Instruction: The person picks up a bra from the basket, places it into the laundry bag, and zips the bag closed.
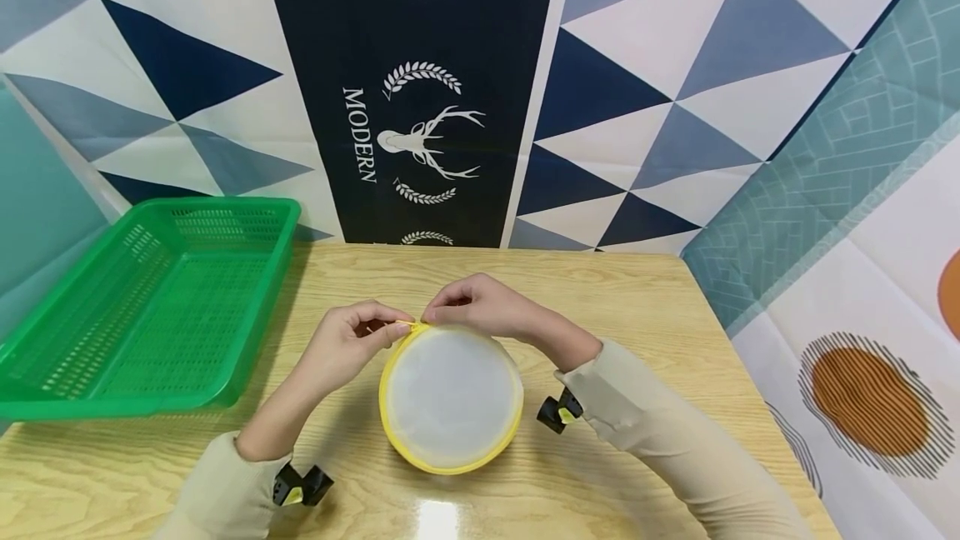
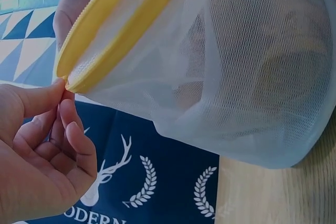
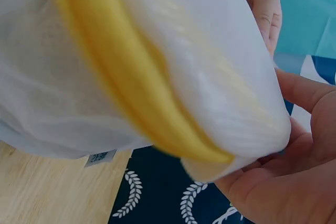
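A round white mesh laundry bag (image 1: 453, 398) with yellow zipper trim (image 1: 450, 470) is held over the table between the two hands. My left hand (image 1: 348, 346) pinches a small yellow piece at the zipper's end, at the bag's far left rim; in the left wrist view its thumb (image 2: 39, 98) and index fingertip meet there. Close beside it, my right hand (image 1: 483, 304) grips the far rim between thumb and fingers. The right wrist view has the right hand (image 3: 299, 166) around the bag's white edge, below the yellow band (image 3: 121, 72). A small label (image 3: 101, 158) hangs from the bag's side.
A green plastic basket (image 1: 255, 332) with slotted walls stands on the left of the wood-grain table (image 1: 615, 307). Behind the table hangs a patterned cloth (image 1: 600, 90) with triangles and a deer print. Small black devices (image 1: 558, 412) are worn at both wrists.
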Tool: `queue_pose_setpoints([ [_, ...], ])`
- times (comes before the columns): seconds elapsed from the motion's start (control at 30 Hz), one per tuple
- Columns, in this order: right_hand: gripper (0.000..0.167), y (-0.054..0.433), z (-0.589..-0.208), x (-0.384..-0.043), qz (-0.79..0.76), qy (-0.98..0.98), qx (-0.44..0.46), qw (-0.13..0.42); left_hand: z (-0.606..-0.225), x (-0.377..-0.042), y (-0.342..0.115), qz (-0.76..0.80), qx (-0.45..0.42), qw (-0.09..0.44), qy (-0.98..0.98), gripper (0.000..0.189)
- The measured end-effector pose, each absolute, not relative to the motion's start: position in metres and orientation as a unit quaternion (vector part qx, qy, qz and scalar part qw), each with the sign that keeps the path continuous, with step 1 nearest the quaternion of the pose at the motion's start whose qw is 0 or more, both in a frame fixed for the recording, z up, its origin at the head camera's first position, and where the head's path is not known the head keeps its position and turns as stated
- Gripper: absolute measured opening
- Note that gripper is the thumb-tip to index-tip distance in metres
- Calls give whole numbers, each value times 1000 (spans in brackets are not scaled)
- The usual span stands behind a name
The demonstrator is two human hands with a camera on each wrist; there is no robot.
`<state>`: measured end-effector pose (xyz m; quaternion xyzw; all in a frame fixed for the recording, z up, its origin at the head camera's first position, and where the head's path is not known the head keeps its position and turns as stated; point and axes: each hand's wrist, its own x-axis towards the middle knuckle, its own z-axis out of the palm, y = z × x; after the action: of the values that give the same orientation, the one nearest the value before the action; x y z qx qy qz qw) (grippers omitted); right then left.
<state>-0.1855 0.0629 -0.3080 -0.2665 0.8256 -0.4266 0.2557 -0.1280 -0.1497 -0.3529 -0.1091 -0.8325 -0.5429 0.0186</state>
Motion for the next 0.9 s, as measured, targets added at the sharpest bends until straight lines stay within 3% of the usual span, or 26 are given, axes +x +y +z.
queue_pose_setpoints([
  [0.9,16,65,-305,-183,-399,844,-267,240,-347,-128,-143,-538,-109,14,-836,13],
])
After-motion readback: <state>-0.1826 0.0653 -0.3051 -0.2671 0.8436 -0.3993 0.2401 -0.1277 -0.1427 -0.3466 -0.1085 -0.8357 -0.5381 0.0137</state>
